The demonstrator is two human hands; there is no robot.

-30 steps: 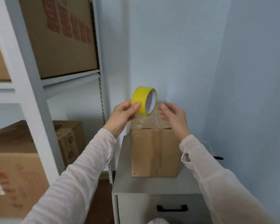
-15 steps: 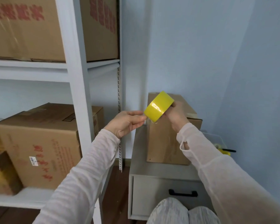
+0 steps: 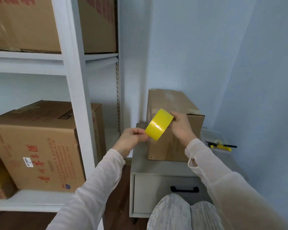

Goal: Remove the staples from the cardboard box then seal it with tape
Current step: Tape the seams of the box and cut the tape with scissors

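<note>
A brown cardboard box [image 3: 171, 102] stands closed on a grey cabinet [image 3: 140, 165]. In front of its left side I hold a yellow tape roll [image 3: 159, 124] in the air. My right hand [image 3: 181, 126] grips the roll from its right side. My left hand [image 3: 131, 138] pinches at the roll's lower left edge, thumb and fingers pressed together. Whether a loose tape end is between them is too small to tell. No staples are visible on the box.
A white shelf rack [image 3: 75, 100] stands on the left, with large printed cartons [image 3: 40, 143] on it. A clear bin [image 3: 213, 135] with yellow-handled tools [image 3: 221, 146] stands right of the box. The cabinet has a drawer with a black handle [image 3: 184, 189]. My knees [image 3: 184, 213] are below.
The roll went from my left hand, held high, down into my right hand in front of the box. My left hand now pinches its lower edge. The view swung left.
</note>
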